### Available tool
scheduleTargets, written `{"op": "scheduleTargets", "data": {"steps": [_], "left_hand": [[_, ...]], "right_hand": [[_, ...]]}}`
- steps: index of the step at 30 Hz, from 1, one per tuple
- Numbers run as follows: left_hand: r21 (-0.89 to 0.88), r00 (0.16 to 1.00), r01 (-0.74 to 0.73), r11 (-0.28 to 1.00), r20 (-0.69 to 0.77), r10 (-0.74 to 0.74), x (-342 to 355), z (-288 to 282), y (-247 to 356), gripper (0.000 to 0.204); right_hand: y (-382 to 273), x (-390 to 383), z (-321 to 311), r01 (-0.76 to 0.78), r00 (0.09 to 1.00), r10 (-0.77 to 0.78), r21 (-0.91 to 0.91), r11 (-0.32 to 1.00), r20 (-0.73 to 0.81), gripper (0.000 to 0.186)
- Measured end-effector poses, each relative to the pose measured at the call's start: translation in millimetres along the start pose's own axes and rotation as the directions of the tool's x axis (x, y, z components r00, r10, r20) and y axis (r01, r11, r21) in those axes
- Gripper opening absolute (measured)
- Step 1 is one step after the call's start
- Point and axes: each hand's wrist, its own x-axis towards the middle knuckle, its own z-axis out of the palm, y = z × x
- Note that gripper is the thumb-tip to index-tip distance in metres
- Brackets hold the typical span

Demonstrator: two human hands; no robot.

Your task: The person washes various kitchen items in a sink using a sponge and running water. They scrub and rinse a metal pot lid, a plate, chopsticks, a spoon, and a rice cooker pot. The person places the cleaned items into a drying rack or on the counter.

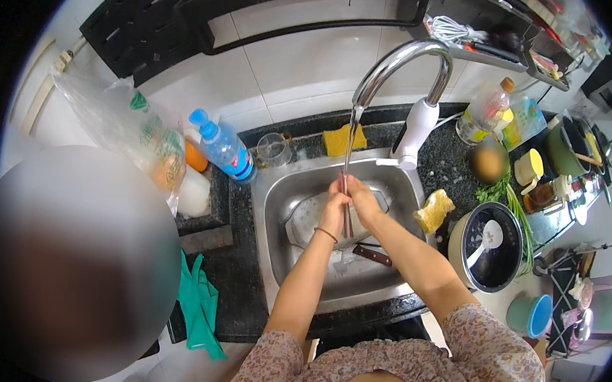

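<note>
My left hand and my right hand are pressed together over the steel sink, with a pair of dark chopsticks held between the palms. Water runs from the curved chrome faucet straight down onto the hands. A thin band circles my left wrist. Under the hands a cutting board or tray lies in the basin. A knife with a dark red handle rests beside it.
Yellow sponges lie behind the sink and at its right rim. A blue-capped water bottle and a glass stand at the left. A rice cooker pot with a white paddle, green onions and an oil bottle are at the right. Green gloves hang off the counter.
</note>
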Motion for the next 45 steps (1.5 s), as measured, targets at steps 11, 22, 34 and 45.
{"op": "scheduleTargets", "data": {"steps": [11,22,34,45], "left_hand": [[0.446,0.995,0.012,0.895,-0.091,0.032,32.1,-16.8,-0.6,0.016],[0.636,0.995,0.099,0.766,-0.062,-0.077,36.0,-28.1,2.5,0.027],[0.640,0.982,0.124,0.758,0.031,-0.187,25.9,-38.0,12.5,0.021],[0.659,0.989,0.007,0.752,0.105,-0.102,28.8,-58.9,8.9,0.013]], "right_hand": [[-74.1,14.6,-2.0,0.169,0.944,0.003,-0.491,0.854,0.330,0.018],[-75.4,19.2,-4.4,0.291,0.954,-0.170,-0.627,0.722,0.247,0.010],[-76.8,14.6,0.4,0.256,0.934,-0.048,-0.567,0.783,0.355,0.004],[-83.5,10.0,5.3,0.466,0.882,-0.279,-0.612,0.639,0.379,0.029]]}}
